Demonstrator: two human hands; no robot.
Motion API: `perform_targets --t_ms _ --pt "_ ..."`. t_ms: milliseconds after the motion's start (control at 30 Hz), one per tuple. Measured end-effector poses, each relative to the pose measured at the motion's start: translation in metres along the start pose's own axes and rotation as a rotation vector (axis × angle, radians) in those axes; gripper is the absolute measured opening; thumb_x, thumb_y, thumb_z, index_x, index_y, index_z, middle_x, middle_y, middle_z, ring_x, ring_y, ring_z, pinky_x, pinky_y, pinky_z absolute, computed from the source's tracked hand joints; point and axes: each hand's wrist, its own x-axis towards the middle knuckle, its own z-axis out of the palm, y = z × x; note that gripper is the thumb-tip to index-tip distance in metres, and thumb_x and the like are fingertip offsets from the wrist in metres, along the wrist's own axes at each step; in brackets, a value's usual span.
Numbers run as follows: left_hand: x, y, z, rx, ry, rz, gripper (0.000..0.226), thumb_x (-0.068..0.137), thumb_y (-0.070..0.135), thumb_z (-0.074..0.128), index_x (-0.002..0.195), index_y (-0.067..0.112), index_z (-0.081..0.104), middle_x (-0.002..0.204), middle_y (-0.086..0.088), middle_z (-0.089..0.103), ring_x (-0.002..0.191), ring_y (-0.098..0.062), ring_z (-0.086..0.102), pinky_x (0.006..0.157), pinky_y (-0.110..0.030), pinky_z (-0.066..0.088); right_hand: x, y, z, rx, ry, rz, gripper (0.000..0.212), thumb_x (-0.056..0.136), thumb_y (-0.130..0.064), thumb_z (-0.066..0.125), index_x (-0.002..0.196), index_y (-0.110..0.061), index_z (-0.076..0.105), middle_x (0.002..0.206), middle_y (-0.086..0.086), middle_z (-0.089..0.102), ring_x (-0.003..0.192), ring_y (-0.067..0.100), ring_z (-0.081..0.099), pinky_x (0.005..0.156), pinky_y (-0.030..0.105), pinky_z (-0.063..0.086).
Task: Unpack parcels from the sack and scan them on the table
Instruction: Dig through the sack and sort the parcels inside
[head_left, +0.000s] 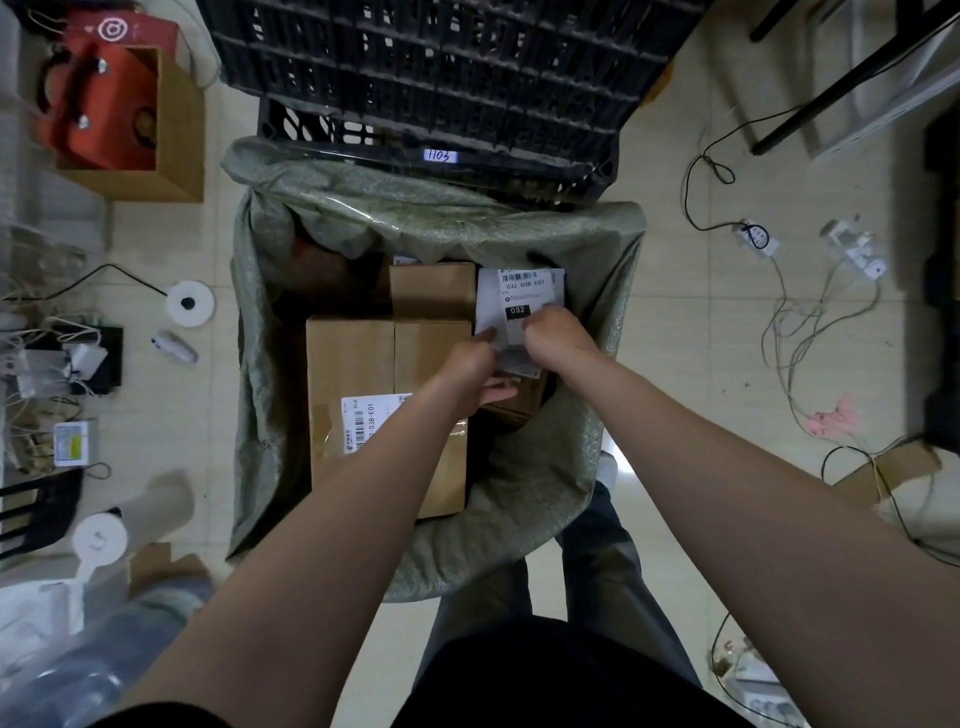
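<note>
An open green woven sack (524, 499) stands on the floor below me, holding several cardboard parcels. A large brown box (363, 364) with a white label lies at the left inside it, and a smaller brown box (432, 288) sits behind. At the right inside the sack is a small parcel with a white label marked 032 (519, 293). My left hand (467, 358) grips its left edge and my right hand (558, 332) grips its right side. The lower part of that parcel is hidden by my hands.
A black plastic crate (441, 78) stands just beyond the sack. A cardboard box with a red bag (124, 119) is at the far left. Cables and power strips (758, 239) lie on the tiled floor at the right. Small devices and a white disc (189, 303) lie at the left.
</note>
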Motion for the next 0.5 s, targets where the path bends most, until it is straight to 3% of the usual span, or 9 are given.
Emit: perform_targets --t_ms 133,233,333,500 --pt "0.015 0.004 0.005 -0.124 0.019 -0.014 0.027 0.11 0.033 0.043 0.134 0.024 0.051 0.102 0.001 0.062 0.1 -0.024 0.062 0.098 -0.049 0.057 0.01 -0.006 0.003 0.064 -0.021 0.031 0.031 0.102 -0.004 0.041 0.118 0.005 0.065 0.125 0.022 0.063 0.101 0.029 0.062 0.075 0.033 0.049" --pt "0.019 0.01 0.006 -0.124 0.025 -0.022 0.032 0.11 0.041 0.044 0.133 0.02 0.052 0.1 0.0 0.061 0.094 -0.02 0.061 0.092 -0.047 0.058 0.018 -0.009 0.005 0.111 0.022 0.055 0.027 0.102 -0.01 0.044 0.116 0.0 0.065 0.116 0.018 0.066 0.097 0.03 0.064 0.072 0.032 0.049" --pt "0.019 0.013 0.005 -0.105 0.014 -0.029 0.032 0.11 0.043 0.043 0.131 0.02 0.052 0.101 -0.001 0.062 0.092 -0.02 0.063 0.098 -0.048 0.056 0.022 -0.01 0.008 0.137 0.016 0.074 0.026 0.102 -0.012 0.046 0.117 -0.002 0.064 0.114 0.017 0.065 0.098 0.03 0.062 0.079 0.038 0.053" --pt "0.003 0.011 -0.006 -0.038 -0.072 -0.023 0.028 0.109 0.031 0.046 0.135 0.023 0.054 0.128 -0.005 0.063 0.115 -0.03 0.065 0.095 -0.046 0.056 0.008 -0.007 0.008 0.101 -0.041 0.054 0.028 0.103 -0.014 0.045 0.124 -0.005 0.061 0.116 0.014 0.065 0.101 0.029 0.063 0.078 0.035 0.051"
